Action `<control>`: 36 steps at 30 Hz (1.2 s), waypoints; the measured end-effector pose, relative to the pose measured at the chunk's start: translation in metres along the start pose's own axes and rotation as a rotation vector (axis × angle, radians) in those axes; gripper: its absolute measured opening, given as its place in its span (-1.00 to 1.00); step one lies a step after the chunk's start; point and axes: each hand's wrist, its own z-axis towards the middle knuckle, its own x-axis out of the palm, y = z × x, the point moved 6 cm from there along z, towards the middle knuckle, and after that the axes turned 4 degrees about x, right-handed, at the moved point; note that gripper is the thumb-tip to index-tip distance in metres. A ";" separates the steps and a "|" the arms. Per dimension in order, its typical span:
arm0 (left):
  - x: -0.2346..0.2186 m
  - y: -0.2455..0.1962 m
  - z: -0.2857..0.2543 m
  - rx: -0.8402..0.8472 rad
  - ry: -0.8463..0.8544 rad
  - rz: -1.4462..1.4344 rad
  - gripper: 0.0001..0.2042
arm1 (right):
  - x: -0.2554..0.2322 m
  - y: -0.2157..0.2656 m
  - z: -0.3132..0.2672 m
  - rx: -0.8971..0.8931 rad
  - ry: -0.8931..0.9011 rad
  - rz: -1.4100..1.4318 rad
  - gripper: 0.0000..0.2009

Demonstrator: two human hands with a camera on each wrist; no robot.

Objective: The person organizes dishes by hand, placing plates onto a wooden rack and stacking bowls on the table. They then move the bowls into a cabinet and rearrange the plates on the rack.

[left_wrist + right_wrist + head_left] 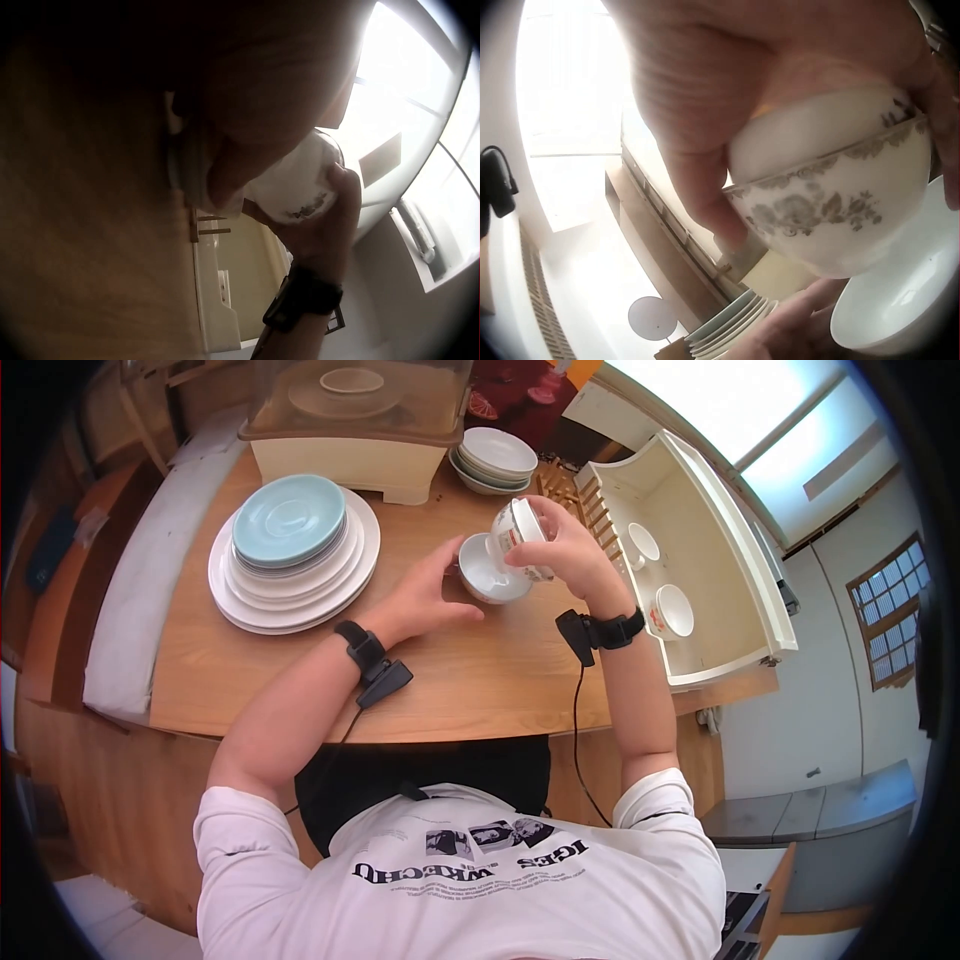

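My right hand [572, 550] grips a pair of nested white bowls [840, 214] by their sides, tilted above the table. Grey flowers and a patterned rim decorate the outer one; the inner bowl [802, 146] shows above that rim in the right wrist view. Below them, a white bowl [492, 588] with a pale inside faces up, partly covered by the held pair. Beside it is my left hand [425, 595], thumb spread wide from the fingers, the fingertips at the bowl's left edge. In the left wrist view this hand is dark and hides much of the bowl.
Stacked plates, a light blue plate [290, 520] on top, stand at the left of the wooden table [400, 695]. Further back are a bowl stack [500, 455] and a lidded cream box [340, 465]. A cream rack [705, 560] at the right holds two cups or bowls [672, 612].
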 end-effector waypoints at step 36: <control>-0.036 -0.006 -0.009 0.046 -0.488 0.533 -0.59 | 0.007 -0.045 0.039 -0.011 -0.067 -0.529 0.07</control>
